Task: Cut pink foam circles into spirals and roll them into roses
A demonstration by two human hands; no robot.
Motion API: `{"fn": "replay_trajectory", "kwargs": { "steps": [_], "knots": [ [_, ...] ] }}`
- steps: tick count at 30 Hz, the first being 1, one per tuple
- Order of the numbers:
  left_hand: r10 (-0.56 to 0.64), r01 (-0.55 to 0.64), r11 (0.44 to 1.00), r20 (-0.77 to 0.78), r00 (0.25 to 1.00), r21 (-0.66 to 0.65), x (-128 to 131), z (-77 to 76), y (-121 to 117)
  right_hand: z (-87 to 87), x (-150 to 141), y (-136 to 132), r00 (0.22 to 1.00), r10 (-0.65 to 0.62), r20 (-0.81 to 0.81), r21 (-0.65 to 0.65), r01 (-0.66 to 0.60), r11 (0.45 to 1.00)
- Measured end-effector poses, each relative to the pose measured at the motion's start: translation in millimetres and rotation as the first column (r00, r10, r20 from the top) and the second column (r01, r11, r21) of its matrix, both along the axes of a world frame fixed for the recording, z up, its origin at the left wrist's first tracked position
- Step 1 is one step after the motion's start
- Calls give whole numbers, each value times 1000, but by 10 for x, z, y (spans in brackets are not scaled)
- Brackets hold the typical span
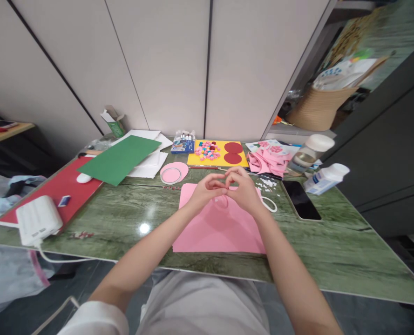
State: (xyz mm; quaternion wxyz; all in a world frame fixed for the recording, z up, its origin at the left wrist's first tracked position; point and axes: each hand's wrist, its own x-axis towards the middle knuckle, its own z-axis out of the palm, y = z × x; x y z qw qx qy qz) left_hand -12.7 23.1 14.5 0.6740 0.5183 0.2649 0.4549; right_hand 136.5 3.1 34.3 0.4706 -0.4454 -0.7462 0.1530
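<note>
Over the upper part of a stack of pink paper, my left hand and my right hand meet at the fingertips. Fingers of both hands are curled and pinched together; whatever they hold, if anything, is too small to make out. Just beneath them a small clear round object shows against the pink sheet. Beside my right hand lies a white ring, and white paper scraps are scattered behind it. A pink paper circle with a ring on it lies to the left of my left hand.
Behind stand a yellow sheet with pompoms and two red circles, and a blue box. Pink cut paper, a phone and two bottles are right. Green paper, red paper and a white power bank are left.
</note>
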Motion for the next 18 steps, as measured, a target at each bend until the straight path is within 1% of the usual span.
{"fn": "replay_trajectory", "kwargs": {
  "steps": [6, 11, 18],
  "knots": [
    [40, -38, 999, 33, 999, -39, 7, -63, 20, -46, -35, 14, 998, -40, 51, 26, 38, 999],
    [49, -44, 996, 75, 996, -73, -19, -127, 90, -26, -28, 5, 999, -9, 39, 1, 9, 1000],
    [57, -51, 996, 97, 994, -67, -67, -107, 137, -34, 17, 19, 999, 43, 9, -25, -42, 999]
  ]
}}
